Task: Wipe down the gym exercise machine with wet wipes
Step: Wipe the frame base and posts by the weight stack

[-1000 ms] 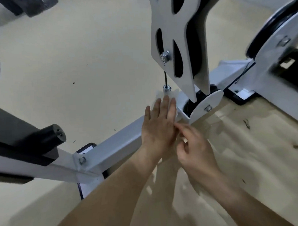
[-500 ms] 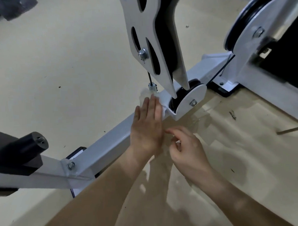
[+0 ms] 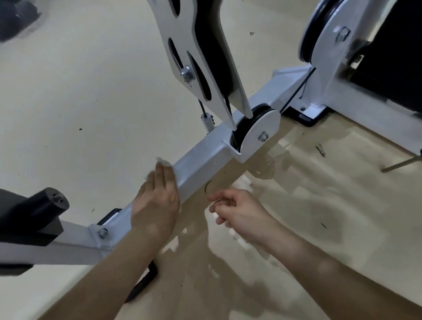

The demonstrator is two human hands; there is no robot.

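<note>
A white steel floor beam (image 3: 205,153) of the gym machine runs from lower left to upper right across the beige floor. My left hand (image 3: 158,200) lies flat on top of the beam, pressing a white wet wipe (image 3: 162,161) whose edge sticks out past my fingertips. My right hand (image 3: 233,210) hovers just beside the beam near the floor, fingers loosely curled, holding nothing that I can make out. A small pulley (image 3: 256,129) sits in a white bracket at the beam's far end.
A white slotted pulley plate (image 3: 196,52) hangs over the beam with a black cable. A large pulley wheel (image 3: 320,31) and frame stand at right. A black roller peg (image 3: 49,203) sticks out at left. Debris dots the floor.
My left hand has slid the wipe back along the beam toward me, away from the small pulley. My right hand has drawn back from the beam.
</note>
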